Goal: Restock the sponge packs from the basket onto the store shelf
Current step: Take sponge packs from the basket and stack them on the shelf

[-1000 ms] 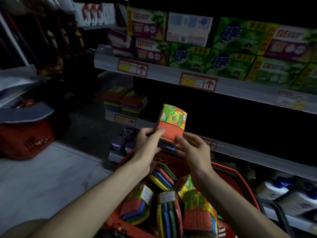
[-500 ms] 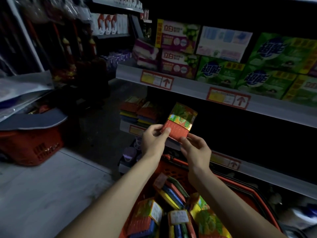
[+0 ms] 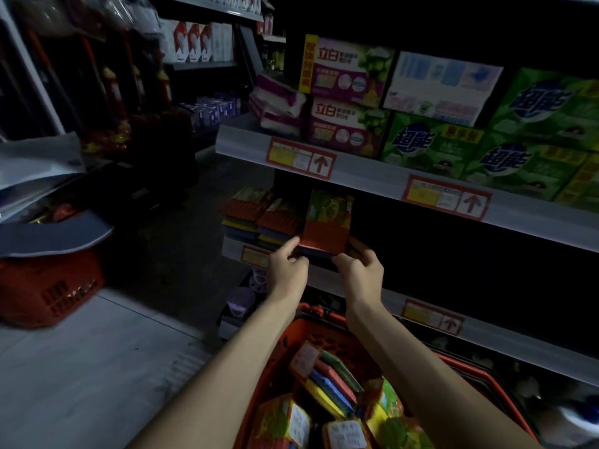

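Now, store shelf (image 3: 502, 337): a long, dim bay, mostly dark, with only its far left end stocked.
Upper shelf (image 3: 372, 175): crowded with green and purple detergent boxes (image 3: 434, 147), with red price tags (image 3: 299, 157) along its lip.
Basket (image 3: 337, 343): red plastic, low in front of the person and beneath both forearms, with several loose packs (image 3: 327, 380) jumbled inside.
Spare basket (image 3: 48, 286): another red one off to the left on the floor (image 3: 97, 367), well apart.
Shelved stacks (image 3: 259, 215): two short piles of the same packs at the left end of the shelf, orange face up.
Sponge pack (image 3: 327, 222): held upright at the shelf's front edge, just beside the right-hand pile; whether its base rests on the shelf I cannot tell.
Left hand (image 3: 287, 270): its grip pinches the pack's lower left corner between thumb and forefinger.
Right hand (image 3: 359, 270): its grip pinches the lower right corner, fingers curled behind.
Handling: I'd judge it light, soft and springy under a slick film wrapper, and not fragile; a hard squeeze would only deform it and let the film slide.
Where to hold: the two bottom corners or the side edges, on the sponge block itself rather than the printed header, which would bend.
Next: probably tip it flat, or slide it in, alongside the piles.
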